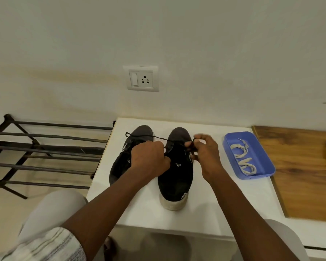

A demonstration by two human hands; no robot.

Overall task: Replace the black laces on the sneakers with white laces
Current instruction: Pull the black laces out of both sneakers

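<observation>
Head view: on the white table [139,210] the left sneaker [120,164] and right sneaker [175,178] stand side by side, heels toward the person and toes toward the wall [196,53], so their long axes run near to far, the left one slanted a little. Over the right sneaker, the left hand [149,159] curls its fingers round the black lace [158,137] and the right hand [203,155] pinches a strand between thumb and fingertips; unlacing seems under way, and next the lace needs drawing free, eyelet by eyelet. Farther right, the white laces [243,159] lie coiled in a blue tray [262,147], not yet used.
</observation>
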